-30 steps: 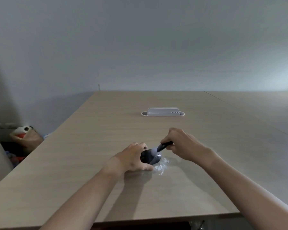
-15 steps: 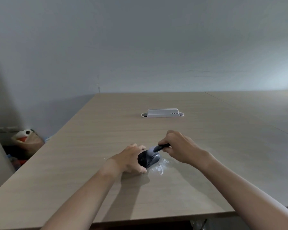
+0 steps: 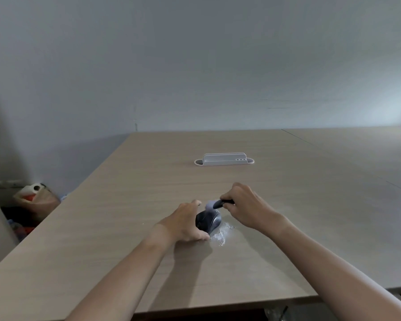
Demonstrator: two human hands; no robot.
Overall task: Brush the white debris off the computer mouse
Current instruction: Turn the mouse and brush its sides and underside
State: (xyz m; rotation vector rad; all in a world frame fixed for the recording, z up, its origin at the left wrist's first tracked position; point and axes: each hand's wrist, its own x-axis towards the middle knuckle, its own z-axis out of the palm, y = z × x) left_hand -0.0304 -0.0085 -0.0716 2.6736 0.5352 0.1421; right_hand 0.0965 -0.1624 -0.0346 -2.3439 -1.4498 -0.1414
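Mouse (image 3: pixel 208 222) dark, glossy (held), debris (image 3: pixel 223 233) beside

No readable text, labels, brands or numbers anywhere. The white holder (image 3: pixel 224 159) on the worktop (image 3: pixel 116 218) has a few small dark dots on its front, too small to read as marks or characters. The computer mouse (image 3: pixel 208 221) shows no legible logo.

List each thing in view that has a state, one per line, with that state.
Left hand: grip closed on the mouse, steadying it.
Right hand: grip closed on the brush handle.
Mouse: on the table, tipped on its side.
Brush: bristles raised just above the mouse.
White debris: scattered on the table beside the mouse.
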